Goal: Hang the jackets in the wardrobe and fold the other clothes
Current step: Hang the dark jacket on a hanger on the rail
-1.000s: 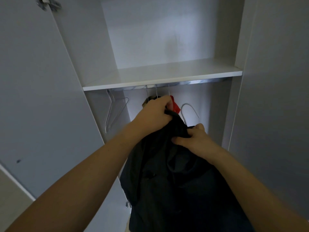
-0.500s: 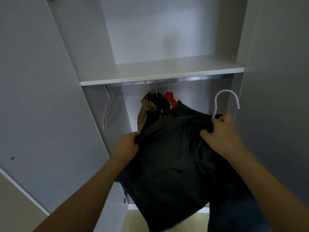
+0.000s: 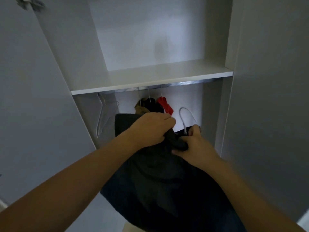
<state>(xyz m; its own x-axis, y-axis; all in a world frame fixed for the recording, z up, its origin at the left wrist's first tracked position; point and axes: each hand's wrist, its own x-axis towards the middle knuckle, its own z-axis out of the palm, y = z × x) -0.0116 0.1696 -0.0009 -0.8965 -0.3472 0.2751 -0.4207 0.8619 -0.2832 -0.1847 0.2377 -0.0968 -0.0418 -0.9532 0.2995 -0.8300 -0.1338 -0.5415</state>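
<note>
The light is dim; grey door panels (image 3: 30, 97) stand at both sides, and pale floor (image 3: 3, 205) shows below.

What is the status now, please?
Both hands, left and right, grip jacket. Hanger hook below rail, not hung. Nothing blocking.

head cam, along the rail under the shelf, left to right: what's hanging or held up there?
Empty white hangers → tan garment → black garment → red garment → hook of the white hanger held with the dark jacket.
</note>
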